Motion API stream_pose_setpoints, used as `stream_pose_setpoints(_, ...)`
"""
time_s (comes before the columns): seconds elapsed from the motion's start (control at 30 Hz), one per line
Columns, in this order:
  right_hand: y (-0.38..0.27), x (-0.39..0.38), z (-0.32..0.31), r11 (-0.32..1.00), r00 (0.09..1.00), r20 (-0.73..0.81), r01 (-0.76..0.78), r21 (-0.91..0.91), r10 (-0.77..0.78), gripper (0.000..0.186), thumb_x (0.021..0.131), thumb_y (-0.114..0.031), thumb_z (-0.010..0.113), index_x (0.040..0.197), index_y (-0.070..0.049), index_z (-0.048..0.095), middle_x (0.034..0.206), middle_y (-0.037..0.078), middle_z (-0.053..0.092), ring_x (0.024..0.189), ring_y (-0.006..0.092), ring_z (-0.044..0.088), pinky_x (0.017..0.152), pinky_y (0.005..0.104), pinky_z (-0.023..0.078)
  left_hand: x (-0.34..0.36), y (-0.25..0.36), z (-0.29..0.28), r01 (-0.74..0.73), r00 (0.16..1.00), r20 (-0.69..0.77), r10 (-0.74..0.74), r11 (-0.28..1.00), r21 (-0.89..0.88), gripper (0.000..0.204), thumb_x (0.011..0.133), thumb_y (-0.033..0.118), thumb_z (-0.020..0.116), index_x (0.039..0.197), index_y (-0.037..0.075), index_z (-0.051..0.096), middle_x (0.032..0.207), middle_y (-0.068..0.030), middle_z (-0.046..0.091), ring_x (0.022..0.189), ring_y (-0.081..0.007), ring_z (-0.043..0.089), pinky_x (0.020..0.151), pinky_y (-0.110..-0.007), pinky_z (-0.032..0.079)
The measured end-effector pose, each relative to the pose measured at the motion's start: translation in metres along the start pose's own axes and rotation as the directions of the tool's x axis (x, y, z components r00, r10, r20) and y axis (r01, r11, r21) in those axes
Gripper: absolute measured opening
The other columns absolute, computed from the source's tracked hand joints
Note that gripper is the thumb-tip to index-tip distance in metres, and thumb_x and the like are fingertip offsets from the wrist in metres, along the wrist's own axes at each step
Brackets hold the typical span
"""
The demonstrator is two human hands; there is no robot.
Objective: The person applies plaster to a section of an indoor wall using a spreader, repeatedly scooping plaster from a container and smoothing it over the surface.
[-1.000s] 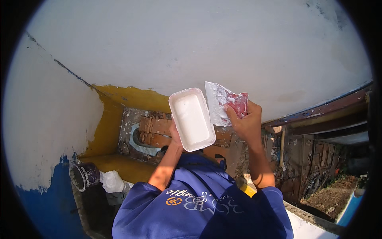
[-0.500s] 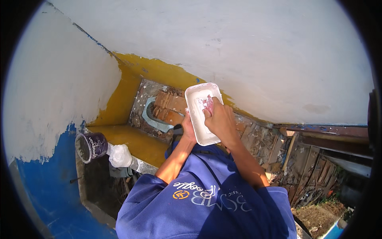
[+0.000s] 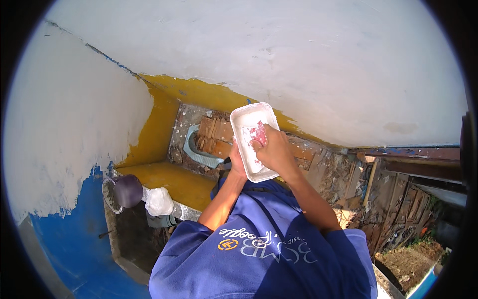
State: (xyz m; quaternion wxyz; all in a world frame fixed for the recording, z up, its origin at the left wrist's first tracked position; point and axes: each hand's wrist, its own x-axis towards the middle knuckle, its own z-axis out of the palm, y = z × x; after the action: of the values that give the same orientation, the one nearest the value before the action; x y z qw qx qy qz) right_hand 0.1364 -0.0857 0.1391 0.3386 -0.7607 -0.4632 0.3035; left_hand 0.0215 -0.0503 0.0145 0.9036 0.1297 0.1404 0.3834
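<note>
In front of my chest, my left hand (image 3: 237, 160) is closed on the left side of a white rectangular tray (image 3: 247, 115). The tray is tilted and coated inside with white paste. My right hand (image 3: 277, 153) reaches over its right edge, fingers pinched on a flat pink piece (image 3: 260, 131) smeared with white. That piece is against the paste inside the tray. Its exact kind is hard to tell, since my fingers cover part of it.
A whitened wall (image 3: 348, 70) with yellow along its base rises ahead. Below lies a pale-blue squat toilet pan (image 3: 188, 145) with wood scraps. At left, a dark purple bucket (image 3: 128, 191) and a white plastic bag (image 3: 159, 202) sit on a ledge. Broken boards (image 3: 398, 209) lie right.
My right hand still works the pink piece in the tray, and more pink shows on the white paste. The view has shifted slightly, moving the bucket and bag rightward in the picture.
</note>
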Motion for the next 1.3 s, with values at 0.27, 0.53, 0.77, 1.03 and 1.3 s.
stream_pose_setpoints(0.27,0.028,0.002,-0.029,0.974,0.998,0.002,-0.062,0.216,0.063,0.025,0.079,-0.005,0.075,0.1,0.006,0.066,0.087,0.018,0.072,0.079,0.0257,0.07,0.073,0.0373,0.054,0.01,-0.008,0.0,0.113,0.993,0.031,-0.112,0.992,-0.054,0.066,0.104,0.054,0.033,0.147,0.007,0.042,0.141,-0.0166,0.054,0.124,-0.0317,0.058,0.104,-0.048,0.049)
stream_pose_setpoints(0.53,0.056,-0.009,-0.069,0.725,0.978,-0.031,-0.131,0.676,0.206,0.023,0.084,0.003,0.071,0.106,0.007,0.067,0.095,0.009,0.073,0.082,0.012,0.068,0.074,0.0292,0.056,0.03,-0.013,0.016,0.19,0.976,0.107,-0.187,0.981,-0.022,0.069,0.102,0.058,0.033,0.149,0.007,0.04,0.141,-0.0174,0.054,0.125,-0.0331,0.057,0.104,-0.049,0.05)
stream_pose_setpoints(0.77,0.1,-0.019,-0.087,0.524,0.953,-0.072,-0.098,0.846,0.294,0.024,0.083,-0.001,0.073,0.105,0.005,0.069,0.096,0.009,0.073,0.085,0.0145,0.069,0.078,0.03,0.056,0.046,-0.02,0.045,0.236,0.967,0.065,-0.245,0.964,0.124,0.07,0.102,0.058,0.033,0.15,0.007,0.038,0.145,-0.0173,0.05,0.129,-0.0348,0.054,0.108,-0.052,0.046)
stream_pose_setpoints(1.03,0.127,-0.028,-0.093,0.505,0.925,-0.209,0.022,0.863,0.317,0.026,0.087,-0.002,0.069,0.111,0.006,0.066,0.101,0.01,0.072,0.087,0.016,0.069,0.079,0.0309,0.057,0.059,-0.033,0.076,0.311,0.943,0.068,-0.327,0.934,0.178,0.071,0.102,0.059,0.034,0.151,0.007,0.038,0.148,-0.0169,0.048,0.133,-0.037,0.05,0.111,-0.053,0.042)
stream_pose_setpoints(1.3,0.13,-0.03,-0.112,0.386,0.915,-0.164,0.01,0.922,0.368,0.03,0.09,-0.004,0.066,0.118,0.007,0.063,0.104,0.01,0.069,0.094,0.0184,0.068,0.085,0.0327,0.056,0.079,-0.047,0.081,0.318,0.904,0.239,-0.355,0.931,0.181,0.069,0.102,0.058,0.032,0.151,0.009,0.038,0.149,-0.0155,0.047,0.135,-0.0382,0.048,0.113,-0.056,0.038)
